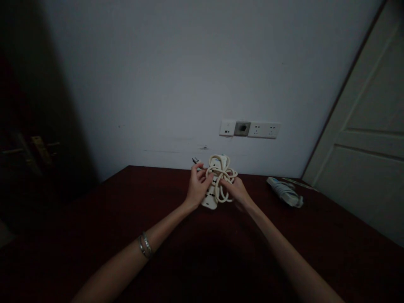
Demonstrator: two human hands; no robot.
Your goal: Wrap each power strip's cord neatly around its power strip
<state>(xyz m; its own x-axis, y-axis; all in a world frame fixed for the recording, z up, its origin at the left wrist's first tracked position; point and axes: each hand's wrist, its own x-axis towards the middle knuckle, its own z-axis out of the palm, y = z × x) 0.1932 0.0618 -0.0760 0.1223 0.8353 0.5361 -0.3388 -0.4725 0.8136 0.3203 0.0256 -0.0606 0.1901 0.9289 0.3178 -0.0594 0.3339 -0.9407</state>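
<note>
A white power strip (209,202) is held up over the dark red table, tilted, with its sockets facing me. Its cream cord (223,173) lies looped and bunched across the front of the strip. My left hand (200,185) grips the strip and cord from the left side, fingers bent and thumb on the front. Just above those fingers the plug (195,160) sticks out, prongs pointing up and left. My right hand (237,191) is closed on the cord loops at the right, its thumb over them; its other fingers are partly hidden behind.
The dark red table (151,198) stands against a grey wall (142,84). At right lies a wrapped bundle (285,192) with a thin pale strip (301,184) behind it. Wall sockets (264,130) sit above the table. A white panelled door (362,134) borders the right.
</note>
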